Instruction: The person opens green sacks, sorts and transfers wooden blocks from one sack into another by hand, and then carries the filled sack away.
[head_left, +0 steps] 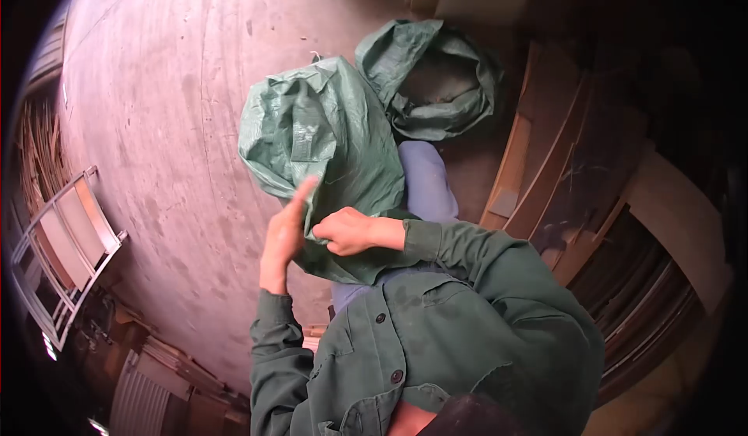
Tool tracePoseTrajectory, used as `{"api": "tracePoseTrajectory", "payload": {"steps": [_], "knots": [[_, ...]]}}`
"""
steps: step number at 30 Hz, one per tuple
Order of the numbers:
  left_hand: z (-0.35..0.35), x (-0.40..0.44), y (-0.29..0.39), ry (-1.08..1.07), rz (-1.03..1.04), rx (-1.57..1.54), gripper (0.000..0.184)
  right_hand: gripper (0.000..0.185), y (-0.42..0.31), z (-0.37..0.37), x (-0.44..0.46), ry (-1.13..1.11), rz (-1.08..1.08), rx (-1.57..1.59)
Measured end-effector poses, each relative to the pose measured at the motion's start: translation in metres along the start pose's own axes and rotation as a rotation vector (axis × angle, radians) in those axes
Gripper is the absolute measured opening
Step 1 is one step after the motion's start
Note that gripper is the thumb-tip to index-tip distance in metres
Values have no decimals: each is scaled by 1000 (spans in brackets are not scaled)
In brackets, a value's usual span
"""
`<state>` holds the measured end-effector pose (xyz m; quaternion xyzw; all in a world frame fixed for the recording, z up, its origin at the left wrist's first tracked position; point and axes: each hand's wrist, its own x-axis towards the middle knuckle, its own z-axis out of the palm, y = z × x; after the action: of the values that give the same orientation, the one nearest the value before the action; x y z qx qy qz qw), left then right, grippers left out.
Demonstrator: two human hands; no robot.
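Observation:
A green woven plastic sack (362, 140) stands in front of my body, its crumpled upper end facing left. My right hand (347, 231) is closed, its fingers pinched on a fold of the sack near my lap. Beside it, my left hand (284, 233) is held edge-on against the sack's side, a finger stretched out along the material. The left hand's other fingers are partly hidden and slightly blurred. What is inside the sack cannot be seen. Just beyond it, a second green woven sack (467, 116) lies on the floor, bunched into a ring.
Bare concrete floor (171, 124) stretches out on the left. A metal frame with panels (70, 241) stands at the left edge. Wooden boards (538, 148) lean on the right, close to my right arm. More stacked sheets (148, 389) are at the lower left.

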<state>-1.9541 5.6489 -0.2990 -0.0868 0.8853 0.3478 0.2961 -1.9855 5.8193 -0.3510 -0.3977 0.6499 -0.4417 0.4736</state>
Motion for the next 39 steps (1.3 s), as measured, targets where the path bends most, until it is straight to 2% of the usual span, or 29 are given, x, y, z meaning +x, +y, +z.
{"api": "tracePoseTrajectory", "payload": {"steps": [2, 3, 4, 5, 6, 7, 8, 10, 11, 13, 15, 16, 17, 18, 20, 21, 22, 23, 24, 26, 28, 30, 33, 36, 37, 39], "knots": [[47, 19, -33, -28, 204, 55, 53, 25, 39, -33, -13, 6, -98, 266], [52, 27, -21, -113, 14, 114, 42, 28, 68, -53, -22, 12, -149, 396], [61, 33, -26, -64, -45, 53, 41, 37, 107, -83, -27, -37, -75, 685], [72, 37, -33, -17, -107, -8, 40, 27, 160, -98, -40, 269, -17, 696], [81, 34, -51, 44, -158, -59, 37, 29, 226, -102, -56, 537, 233, 986], [91, 33, -69, 103, -203, -117, 35, 40, 305, -105, -79, 722, 473, 863], [96, 34, -74, 158, -364, -252, 30, 55, 394, -96, -106, 1014, 720, 712], [106, 35, -89, 194, -521, -298, 26, 96, 479, -118, -169, 1204, 1180, 401], [111, 33, -98, 194, -544, -295, 26, 115, 525, -119, -194, 1286, 1281, 366], [112, 47, -91, 183, -568, -205, 25, 131, 574, -142, -224, 1364, 1455, 293], [116, 39, -106, 168, -621, -196, 30, 136, 608, -168, -236, 1374, 1515, 267], [114, 44, -98, 181, -654, -170, 32, 122, 616, -180, -233, 1349, 1574, 178], [114, 57, -85, 203, -698, -290, 33, 100, 644, -181, -237, 1218, 1594, 116], [112, 51, -92, 199, -698, -267, 32, 78, 671, -182, -243, 1087, 1608, 54], [110, 55, -86, 170, -703, -244, 33, 33, 675, -183, -236, 1041, 1236, 249], [108, 54, -83, 174, -678, -225, 33, 15, 663, -177, -227, 1139, 1043, 161], [106, 52, -81, 182, -645, -208, 34, 12, 643, -179, -219, 1121, 855, 348], [107, 50, -81, 195, -607, -195, 35, 9, 607, -180, -209, 1195, 655, 796], [110, 46, -82, 275, -575, -192, 35, 7, 586, -173, -212, 1145, 590, 844], [117, 34, -91, 422, -516, -187, 37, 10, 557, -151, -231, 1165, 712, 716], [117, 8, -130, 382, -564, -325, 36, 22, 583, -107, -273, 1238, 883, 272], [113, 11, -120, 397, -658, -520, 32, 47, 596, -94, -311, 992, 1199, 179], [122, 18, -106, 534, -640, -786, 33, 70, 566, -80, -290, 1294, 1462, 867], [131, 33, -103, 682, -654, -1214, 38, 96, 604, -33, -227, 1417, 1442, 226], [135, 35, -109, 769, -678, -1248, 47, 85, 593, -42, -203, 1314, 1314, -99], [139, 35, -109, 624, -513, -1290, 46, 65, 591, -50, -179, 967, 1127, -616]]}}
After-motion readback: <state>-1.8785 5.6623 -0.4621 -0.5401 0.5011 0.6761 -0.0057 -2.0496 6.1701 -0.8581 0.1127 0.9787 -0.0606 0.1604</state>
